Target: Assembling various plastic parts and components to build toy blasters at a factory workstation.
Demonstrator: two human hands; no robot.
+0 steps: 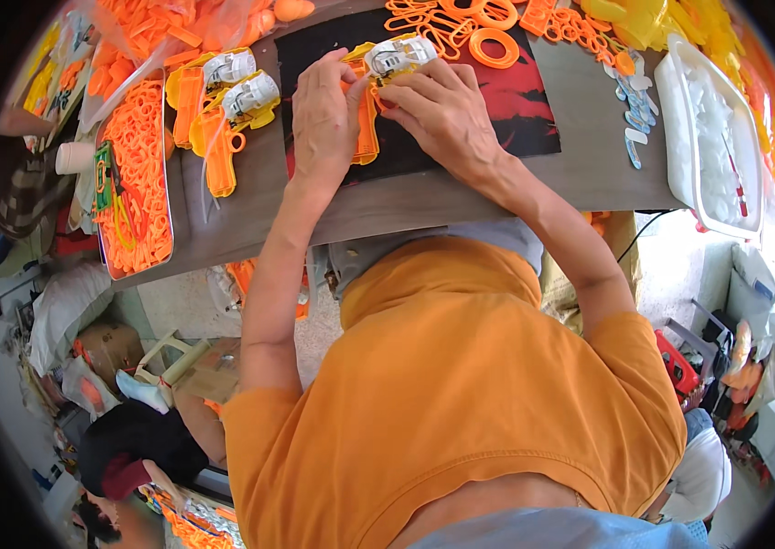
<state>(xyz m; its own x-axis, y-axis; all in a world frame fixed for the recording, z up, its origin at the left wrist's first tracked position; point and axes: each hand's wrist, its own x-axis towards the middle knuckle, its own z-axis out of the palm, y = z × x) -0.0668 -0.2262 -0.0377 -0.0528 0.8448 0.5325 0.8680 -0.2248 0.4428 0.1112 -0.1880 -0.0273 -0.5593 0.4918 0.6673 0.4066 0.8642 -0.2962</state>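
Note:
Between my hands lies a toy gun [366, 137] with an orange grip, a yellow shell and a white mechanism at its far end. It rests on a black and red mat [497, 128]. My left hand [323, 123] grips its left side, thumb and fingers bent around the orange part. On the right, my right hand [450, 114] is curled against the white mechanism and the body, its fingertips partly hidden. Two similar toy guns [220, 151] lie side by side just left of the mat.
A tray of small orange parts [139, 128] stands at the left, with green-and-red-handled tools on it. Orange rings [494, 48] lie at the far edge of the mat. Blue and white pieces [636, 114] are on the right, beside a white bin of clear parts [671, 119]. Other people are nearby.

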